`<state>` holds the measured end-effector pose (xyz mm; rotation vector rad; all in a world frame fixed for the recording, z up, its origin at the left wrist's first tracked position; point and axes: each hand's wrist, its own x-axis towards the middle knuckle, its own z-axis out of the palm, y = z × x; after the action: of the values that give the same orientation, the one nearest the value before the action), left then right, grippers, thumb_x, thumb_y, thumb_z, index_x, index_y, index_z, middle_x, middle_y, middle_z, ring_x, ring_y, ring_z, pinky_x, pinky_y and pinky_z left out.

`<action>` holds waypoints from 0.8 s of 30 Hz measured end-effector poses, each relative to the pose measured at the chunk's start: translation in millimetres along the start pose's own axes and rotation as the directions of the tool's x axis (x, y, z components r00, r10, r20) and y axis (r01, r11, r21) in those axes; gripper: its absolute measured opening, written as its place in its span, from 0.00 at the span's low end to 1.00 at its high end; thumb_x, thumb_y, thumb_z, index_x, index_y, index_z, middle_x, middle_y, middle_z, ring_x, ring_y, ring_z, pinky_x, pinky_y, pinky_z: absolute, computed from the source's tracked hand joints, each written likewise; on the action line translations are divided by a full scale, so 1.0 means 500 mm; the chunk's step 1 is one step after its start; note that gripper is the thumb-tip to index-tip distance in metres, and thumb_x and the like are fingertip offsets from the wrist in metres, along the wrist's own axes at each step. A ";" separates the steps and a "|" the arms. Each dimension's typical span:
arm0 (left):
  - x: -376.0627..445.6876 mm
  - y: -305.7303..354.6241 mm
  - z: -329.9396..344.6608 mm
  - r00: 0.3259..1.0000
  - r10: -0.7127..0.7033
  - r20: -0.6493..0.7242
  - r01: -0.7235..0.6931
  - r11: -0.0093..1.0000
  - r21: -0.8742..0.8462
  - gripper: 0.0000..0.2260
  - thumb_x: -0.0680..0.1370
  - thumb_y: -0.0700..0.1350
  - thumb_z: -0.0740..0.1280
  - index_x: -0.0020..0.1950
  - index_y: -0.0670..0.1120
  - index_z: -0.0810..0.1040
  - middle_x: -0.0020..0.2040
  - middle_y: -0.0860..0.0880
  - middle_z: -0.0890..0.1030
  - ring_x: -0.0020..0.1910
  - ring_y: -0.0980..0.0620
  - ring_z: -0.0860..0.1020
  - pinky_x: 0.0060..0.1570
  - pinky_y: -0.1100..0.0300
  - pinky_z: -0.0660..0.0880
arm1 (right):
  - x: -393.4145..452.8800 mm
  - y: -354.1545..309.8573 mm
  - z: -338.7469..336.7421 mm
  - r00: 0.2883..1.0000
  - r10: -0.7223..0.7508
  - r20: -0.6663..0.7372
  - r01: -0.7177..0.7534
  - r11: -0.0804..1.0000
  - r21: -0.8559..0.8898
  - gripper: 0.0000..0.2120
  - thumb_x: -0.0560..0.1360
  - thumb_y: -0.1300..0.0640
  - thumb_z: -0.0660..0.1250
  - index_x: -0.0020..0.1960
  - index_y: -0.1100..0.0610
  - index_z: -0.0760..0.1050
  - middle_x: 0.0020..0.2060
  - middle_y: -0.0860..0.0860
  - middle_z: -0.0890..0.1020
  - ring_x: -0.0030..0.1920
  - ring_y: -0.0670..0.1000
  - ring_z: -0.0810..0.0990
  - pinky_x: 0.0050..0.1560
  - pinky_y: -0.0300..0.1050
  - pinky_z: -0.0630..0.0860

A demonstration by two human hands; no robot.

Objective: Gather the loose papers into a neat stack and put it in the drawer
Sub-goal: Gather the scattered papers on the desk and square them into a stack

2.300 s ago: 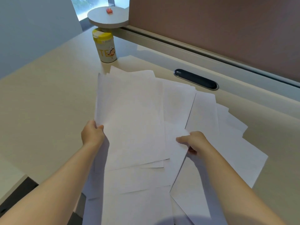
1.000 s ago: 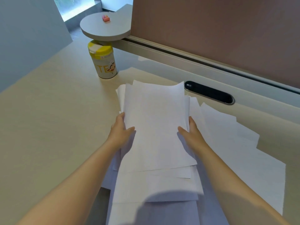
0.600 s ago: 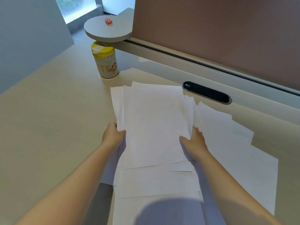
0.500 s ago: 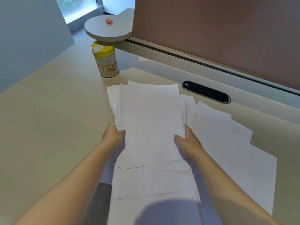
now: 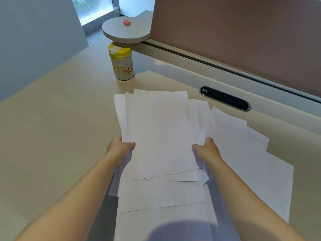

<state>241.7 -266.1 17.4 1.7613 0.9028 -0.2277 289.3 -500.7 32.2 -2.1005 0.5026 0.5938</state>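
A rough pile of white papers [image 5: 159,129] lies in the middle of the beige desk [image 5: 52,129], its edges uneven. My left hand [image 5: 119,146] grips the pile's left edge, thumb on top. My right hand [image 5: 206,149] grips the right edge, thumb on top too. More loose sheets [image 5: 250,162] spread out to the right of the pile. Other sheets [image 5: 161,195] stick out below it toward me and overhang the desk's front edge. No drawer is in view.
A yellow-lidded canister [image 5: 121,61] stands at the back of the desk under a round grey shelf [image 5: 126,33]. A black oval cable port [image 5: 225,98] sits behind the papers. A brown partition [image 5: 243,32] closes off the far side.
Both hands have pulled the scattered sheets inward from a wide spread into one pile. In the last half second the right hand slid outward to the pile's right edge and curled around it.
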 end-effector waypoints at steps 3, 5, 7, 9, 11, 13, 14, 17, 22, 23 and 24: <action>-0.014 -0.001 0.006 0.999 0.005 0.033 -0.006 1.000 0.019 0.14 0.73 0.36 0.66 0.58 0.36 0.75 0.55 0.38 0.79 0.48 0.46 0.75 0.48 0.56 0.70 | -0.008 0.002 0.011 0.999 -0.041 0.030 0.041 0.999 -0.026 0.19 0.76 0.61 0.57 0.66 0.65 0.60 0.52 0.58 0.71 0.46 0.54 0.69 0.37 0.41 0.66; -0.019 -0.002 0.004 0.998 -0.006 0.070 0.003 0.999 0.045 0.13 0.73 0.36 0.66 0.57 0.36 0.76 0.52 0.39 0.79 0.48 0.45 0.75 0.48 0.55 0.70 | -0.011 0.004 0.008 0.997 -0.072 0.021 0.073 0.997 -0.009 0.13 0.75 0.62 0.57 0.59 0.64 0.67 0.48 0.58 0.75 0.42 0.53 0.71 0.39 0.41 0.67; -0.020 -0.006 0.001 0.997 0.011 0.070 -0.017 0.997 0.081 0.12 0.74 0.36 0.64 0.57 0.36 0.76 0.51 0.40 0.79 0.50 0.43 0.76 0.49 0.55 0.70 | -0.018 0.010 -0.001 0.997 -0.076 0.004 0.076 0.994 0.077 0.07 0.74 0.65 0.58 0.50 0.62 0.71 0.39 0.54 0.75 0.37 0.51 0.72 0.36 0.40 0.69; -0.020 -0.006 -0.004 0.997 0.076 0.001 -0.075 0.986 0.148 0.12 0.74 0.35 0.63 0.57 0.37 0.77 0.50 0.40 0.79 0.52 0.42 0.77 0.47 0.57 0.68 | -0.026 0.013 -0.011 0.995 -0.095 -0.009 0.095 0.982 0.160 0.04 0.73 0.67 0.59 0.42 0.62 0.71 0.34 0.52 0.74 0.36 0.52 0.73 0.35 0.39 0.70; -0.015 -0.004 -0.008 0.991 0.126 -0.040 -0.119 0.984 0.136 0.13 0.75 0.34 0.62 0.58 0.36 0.77 0.52 0.38 0.80 0.50 0.45 0.76 0.47 0.59 0.66 | -0.031 0.015 -0.020 0.993 -0.117 0.008 0.112 0.970 0.216 0.09 0.72 0.69 0.62 0.36 0.59 0.70 0.34 0.53 0.75 0.35 0.51 0.77 0.34 0.37 0.72; -0.009 0.001 -0.014 0.990 0.140 -0.001 -0.139 0.984 0.108 0.13 0.75 0.32 0.61 0.59 0.33 0.75 0.49 0.41 0.77 0.49 0.49 0.72 0.47 0.59 0.65 | -0.036 0.018 -0.027 0.992 -0.094 0.084 0.070 0.965 0.252 0.05 0.72 0.69 0.64 0.40 0.61 0.73 0.34 0.54 0.76 0.27 0.44 0.78 0.28 0.33 0.73; -0.009 0.004 -0.018 0.991 0.127 0.036 -0.130 0.985 0.116 0.13 0.75 0.31 0.61 0.60 0.33 0.74 0.48 0.42 0.75 0.49 0.50 0.71 0.47 0.59 0.65 | -0.040 0.017 -0.029 0.989 -0.076 0.123 0.040 0.961 0.274 0.03 0.72 0.68 0.65 0.45 0.63 0.74 0.37 0.56 0.78 0.30 0.43 0.80 0.30 0.34 0.75; 0.000 0.009 -0.023 0.974 0.091 0.206 -0.121 0.983 0.138 0.16 0.76 0.29 0.60 0.63 0.33 0.72 0.52 0.44 0.74 0.53 0.49 0.71 0.53 0.57 0.67 | -0.043 0.023 -0.027 0.984 0.007 0.177 -0.067 0.939 0.336 0.17 0.73 0.61 0.67 0.60 0.64 0.71 0.55 0.60 0.79 0.58 0.56 0.77 0.57 0.44 0.72; 0.004 0.040 -0.002 0.942 0.027 0.335 -0.107 0.969 0.221 0.16 0.71 0.39 0.67 0.57 0.38 0.70 0.51 0.39 0.79 0.49 0.40 0.78 0.50 0.47 0.76 | -0.049 0.026 -0.015 0.969 0.063 0.238 -0.125 0.959 0.254 0.28 0.73 0.51 0.66 0.67 0.65 0.65 0.61 0.54 0.74 0.57 0.54 0.74 0.58 0.43 0.69; 0.001 0.047 0.005 0.948 0.032 0.316 -0.093 0.979 0.180 0.16 0.72 0.40 0.67 0.56 0.39 0.66 0.45 0.43 0.77 0.43 0.44 0.77 0.42 0.52 0.75 | -0.054 0.023 -0.011 0.966 0.072 0.247 -0.136 0.958 0.253 0.28 0.73 0.51 0.67 0.66 0.65 0.67 0.62 0.55 0.75 0.59 0.55 0.75 0.61 0.46 0.70; 0.004 0.049 0.013 0.958 0.017 0.287 -0.057 0.990 0.130 0.17 0.73 0.41 0.67 0.57 0.41 0.63 0.43 0.45 0.74 0.39 0.47 0.75 0.38 0.55 0.73 | -0.055 0.024 -0.008 0.969 0.076 0.237 -0.138 0.956 0.260 0.27 0.72 0.52 0.68 0.66 0.65 0.68 0.63 0.57 0.76 0.60 0.56 0.76 0.64 0.50 0.71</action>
<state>261.3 -274.1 32.0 1.8122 0.6565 -0.5171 261.4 -506.9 42.5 -1.7264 0.5390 0.7691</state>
